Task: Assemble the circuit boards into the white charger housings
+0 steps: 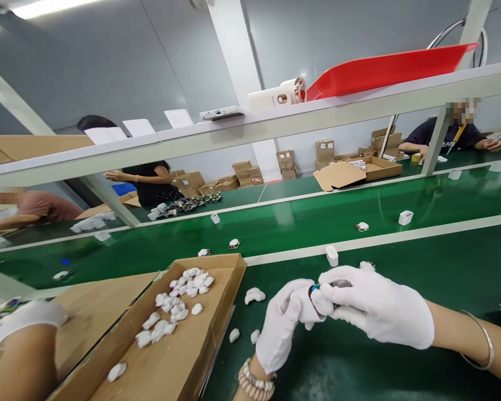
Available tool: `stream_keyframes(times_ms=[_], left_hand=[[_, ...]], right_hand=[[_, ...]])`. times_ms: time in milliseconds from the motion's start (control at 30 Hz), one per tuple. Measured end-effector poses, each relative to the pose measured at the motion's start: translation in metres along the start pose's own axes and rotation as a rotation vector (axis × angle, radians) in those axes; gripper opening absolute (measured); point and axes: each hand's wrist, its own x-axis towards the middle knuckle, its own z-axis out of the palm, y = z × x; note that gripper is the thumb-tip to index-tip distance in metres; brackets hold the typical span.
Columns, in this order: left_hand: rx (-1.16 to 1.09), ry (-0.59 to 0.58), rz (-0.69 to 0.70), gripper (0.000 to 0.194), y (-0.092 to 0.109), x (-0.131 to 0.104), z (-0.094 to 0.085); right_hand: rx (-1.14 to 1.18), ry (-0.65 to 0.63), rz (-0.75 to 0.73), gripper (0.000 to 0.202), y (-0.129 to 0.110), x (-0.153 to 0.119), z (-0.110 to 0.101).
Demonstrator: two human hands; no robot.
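My left hand [280, 320], in a white glove, has its fingers closed around a small white plastic housing [307, 309]. My right hand [376, 306], gloved too, pinches a white padded piece [322, 302] at the housing's opening. Blue and green bits of a wired part show between them; the rest is hidden by the fingers. Both hands are above the green work surface. Just behind them stands an open white housing [332, 255], and a padded part [367, 266] lies partly behind my right hand. White foam pieces [254, 295] lie left of my left hand.
A cardboard tray [209, 345] holding several white foam pieces [192, 282] is at the left. Beyond runs a green conveyor belt [284, 214] carrying housings [405, 218] and wired parts [362, 226]. Overhead crosses a shelf [217, 133]. A co-worker's gloved hand [29, 322] is at lower left; other people sit beyond.
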Motion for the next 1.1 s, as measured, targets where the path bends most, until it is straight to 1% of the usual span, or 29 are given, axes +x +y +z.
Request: stream_keyframes(times_ms=[133, 267, 333, 367, 433, 467, 500, 567, 600, 700, 767, 833, 933, 1000, 1033, 1067, 1100], left_hand=[[-0.005, -0.001, -0.011, 0.055, -0.002, -0.001, 0.000], [-0.106, -0.021, -0.044, 0.050, 0.000, -0.004, 0.003], [-0.098, -0.048, -0.060, 0.051, 0.004, -0.005, 0.007], [-0.054, -0.082, -0.049, 0.052, 0.007, -0.005, 0.010], [0.115, -0.159, 0.007, 0.061, 0.010, -0.004, 0.016], [0.225, -0.175, 0.038, 0.063, 0.010, -0.003, 0.019], [0.330, -0.168, 0.063, 0.059, 0.009, -0.002, 0.022], [0.484, -0.121, 0.105, 0.037, 0.005, -0.001, 0.025], [0.527, -0.110, 0.133, 0.028, 0.003, -0.001, 0.025], [0.565, -0.142, 0.276, 0.024, 0.000, -0.003, 0.021], [0.576, -0.142, 0.330, 0.017, 0.000, -0.006, 0.019], [0.586, -0.132, 0.324, 0.007, 0.002, -0.007, 0.018], [0.600, -0.134, 0.303, 0.008, 0.006, -0.007, 0.020], [0.589, -0.154, 0.288, 0.008, 0.007, -0.007, 0.021], [0.570, -0.168, 0.275, 0.008, 0.006, -0.007, 0.022], [0.548, -0.178, 0.257, 0.008, 0.004, -0.007, 0.022], [0.524, -0.185, 0.240, 0.009, 0.002, -0.007, 0.022]], right_hand=[[-0.082, -0.010, -0.033, 0.016, -0.002, 0.001, 0.003], [-0.085, -0.104, -0.085, 0.009, -0.003, 0.005, 0.002], [-0.059, -0.109, -0.060, 0.010, -0.005, 0.007, 0.000], [-0.031, -0.097, -0.027, 0.008, -0.005, 0.007, 0.000], [0.054, -0.074, 0.072, 0.009, -0.004, 0.007, 0.001], [0.098, -0.065, 0.126, 0.014, -0.002, 0.007, 0.003], [0.134, -0.060, 0.171, 0.019, 0.000, 0.006, 0.007], [0.221, -0.040, 0.215, 0.028, 0.007, 0.006, 0.016], [0.290, -0.023, 0.215, 0.032, 0.011, 0.005, 0.021], [0.576, -0.010, 0.181, 0.037, 0.018, 0.002, 0.036], [0.718, -0.015, 0.181, 0.035, 0.019, 0.000, 0.042], [0.788, -0.012, 0.184, 0.032, 0.017, -0.002, 0.043], [0.837, -0.010, 0.196, 0.026, 0.013, -0.003, 0.045], [0.888, -0.006, 0.244, 0.025, 0.012, -0.003, 0.048], [0.933, 0.002, 0.284, 0.029, 0.013, -0.003, 0.052], [0.989, 0.005, 0.329, 0.038, 0.014, -0.004, 0.055], [1.051, 0.006, 0.373, 0.051, 0.015, -0.004, 0.059]])
